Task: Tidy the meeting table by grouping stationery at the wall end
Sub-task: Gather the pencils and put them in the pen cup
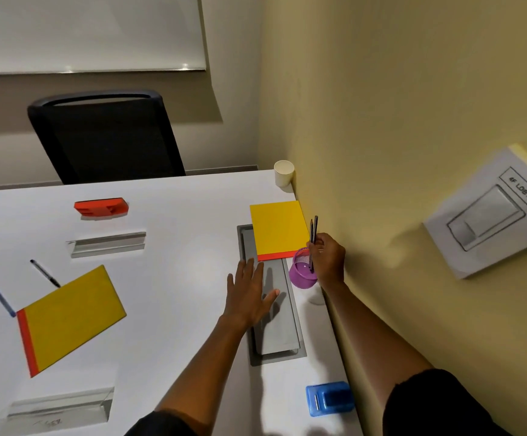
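Right hand (pixel 326 259) pinches two pencils (pixel 313 237) over one purple cup (pixel 301 273); left hand (pixel 249 294) flat, fingers spread. Desk (pixel 177 278): two yellow pads (pixel 279 228), two pens (pixel 44 272), two erasers (pixel 101 207).

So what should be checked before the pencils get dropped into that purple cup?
1. Right hand grips the pencils: ok.
2. Pencil tips inside the purple mesh cup: ok, they reach in.
3. Cup standing upright at the wall end: ok.
4. Left hand clear of the cup, open over the grey cable hatch: ok.
5. Whether the tips touch the cup's bottom: cannot tell.
6. All stationery gathered: not ok; black pen, blue pen and yellow notepad lie far off.
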The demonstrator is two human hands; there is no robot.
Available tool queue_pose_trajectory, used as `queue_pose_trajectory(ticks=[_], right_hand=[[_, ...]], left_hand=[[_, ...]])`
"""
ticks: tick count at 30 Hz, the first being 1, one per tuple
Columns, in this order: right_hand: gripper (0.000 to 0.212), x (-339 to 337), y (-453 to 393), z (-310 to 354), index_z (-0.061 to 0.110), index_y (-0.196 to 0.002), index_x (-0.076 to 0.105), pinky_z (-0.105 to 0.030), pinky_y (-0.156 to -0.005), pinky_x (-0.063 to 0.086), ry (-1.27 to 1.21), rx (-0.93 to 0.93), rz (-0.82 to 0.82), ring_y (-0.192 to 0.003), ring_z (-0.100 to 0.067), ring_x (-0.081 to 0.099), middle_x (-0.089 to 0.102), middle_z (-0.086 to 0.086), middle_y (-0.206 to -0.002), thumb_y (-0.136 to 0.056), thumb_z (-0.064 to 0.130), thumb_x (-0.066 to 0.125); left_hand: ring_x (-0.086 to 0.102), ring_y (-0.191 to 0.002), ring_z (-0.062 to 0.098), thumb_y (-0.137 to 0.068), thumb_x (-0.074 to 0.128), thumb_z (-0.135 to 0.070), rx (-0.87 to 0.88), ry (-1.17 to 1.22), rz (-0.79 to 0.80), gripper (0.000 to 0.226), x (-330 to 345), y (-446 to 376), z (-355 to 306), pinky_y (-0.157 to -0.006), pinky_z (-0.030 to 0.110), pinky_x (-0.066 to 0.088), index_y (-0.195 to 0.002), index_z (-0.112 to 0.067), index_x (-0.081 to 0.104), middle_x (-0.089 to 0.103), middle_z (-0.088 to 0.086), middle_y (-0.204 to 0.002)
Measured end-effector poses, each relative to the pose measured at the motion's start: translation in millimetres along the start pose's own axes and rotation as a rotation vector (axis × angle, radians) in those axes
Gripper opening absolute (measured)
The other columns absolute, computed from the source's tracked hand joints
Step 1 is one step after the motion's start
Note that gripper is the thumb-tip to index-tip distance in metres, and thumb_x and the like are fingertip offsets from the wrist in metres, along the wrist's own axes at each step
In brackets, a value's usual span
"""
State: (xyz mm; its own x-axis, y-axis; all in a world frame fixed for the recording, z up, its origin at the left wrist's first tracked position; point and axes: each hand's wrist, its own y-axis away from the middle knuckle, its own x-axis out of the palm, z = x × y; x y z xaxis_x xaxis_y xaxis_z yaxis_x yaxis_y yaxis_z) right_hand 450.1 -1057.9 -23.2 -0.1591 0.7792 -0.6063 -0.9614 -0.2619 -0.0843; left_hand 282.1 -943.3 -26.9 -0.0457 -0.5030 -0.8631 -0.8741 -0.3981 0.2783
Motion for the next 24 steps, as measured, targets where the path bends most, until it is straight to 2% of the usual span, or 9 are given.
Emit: queue_pose_trajectory(ticks=[4, 8, 11, 18, 21, 24], right_hand=[[0.021, 12, 3, -10, -0.002, -0.104, 0.067, -0.035, -0.076, 0.056, 0.079, -0.05, 0.076, -0.092, -0.03, 0.068, 0.072, -0.017, -0.1, -0.088, 0.011, 0.068], [0.02, 23, 6, -17, 0.0, -0.104, 0.067, -0.027, -0.073, 0.049, 0.138, -0.023, 0.134, -0.097, -0.03, 0.066, 0.072, -0.015, -0.103, -0.09, 0.014, 0.064], [0.022, 25, 7, -19, -0.001, -0.107, 0.068, -0.026, -0.076, 0.047, 0.142, -0.007, 0.163, -0.101, -0.031, 0.066, 0.071, -0.015, -0.108, -0.09, 0.013, 0.064], [0.038, 19, 21, -4, 0.001, -0.122, 0.06, -0.029, -0.083, 0.049, 0.115, -0.048, 0.107, -0.106, -0.028, 0.063, 0.066, -0.014, -0.117, -0.088, 0.015, 0.069], [0.035, 19, 35, 6, 0.009, -0.123, 0.061, -0.034, -0.089, 0.053, 0.123, -0.129, 0.083, -0.105, -0.023, 0.061, 0.065, -0.008, -0.117, -0.091, 0.021, 0.064], [0.032, 27, 56, 20, 0.011, -0.122, 0.061, -0.035, -0.094, 0.05, 0.062, -0.203, 0.073, -0.114, -0.023, 0.057, 0.063, -0.006, -0.123, -0.092, 0.02, 0.063]], left_hand=[[-0.013, -0.15, 0.026, -0.094, 0.031, -0.062, -0.015, -0.027, 0.01, 0.078, 4, -4, 12, -0.12, 0.051, 0.001, -0.154, -0.022, 0.003, -0.009, 0.006, -0.163], [-0.013, -0.15, 0.027, -0.093, 0.031, -0.063, -0.045, -0.036, 0.029, 0.079, 7, -6, 23, -0.12, 0.052, -0.001, -0.154, -0.023, 0.002, -0.009, 0.005, -0.163], [-0.013, -0.15, 0.027, -0.093, 0.031, -0.064, -0.065, -0.027, 0.033, 0.079, 8, -4, 30, -0.119, 0.052, -0.001, -0.154, -0.023, 0.001, -0.009, 0.005, -0.163], [-0.013, -0.15, 0.027, -0.093, 0.03, -0.064, -0.096, -0.024, 0.018, 0.079, 3, 14, 32, -0.12, 0.053, 0.0, -0.154, -0.023, 0.0, -0.01, 0.005, -0.163], [-0.014, -0.15, 0.027, -0.094, 0.031, -0.063, -0.117, -0.016, -0.005, 0.08, -2, 28, 34, -0.12, 0.051, -0.001, -0.154, -0.023, 0.0, -0.011, 0.005, -0.163], [-0.015, -0.15, 0.026, -0.094, 0.031, -0.063, -0.144, -0.005, -0.033, 0.08, -6, 47, 40, -0.12, 0.051, 0.0, -0.154, -0.022, -0.002, -0.011, 0.005, -0.163]])
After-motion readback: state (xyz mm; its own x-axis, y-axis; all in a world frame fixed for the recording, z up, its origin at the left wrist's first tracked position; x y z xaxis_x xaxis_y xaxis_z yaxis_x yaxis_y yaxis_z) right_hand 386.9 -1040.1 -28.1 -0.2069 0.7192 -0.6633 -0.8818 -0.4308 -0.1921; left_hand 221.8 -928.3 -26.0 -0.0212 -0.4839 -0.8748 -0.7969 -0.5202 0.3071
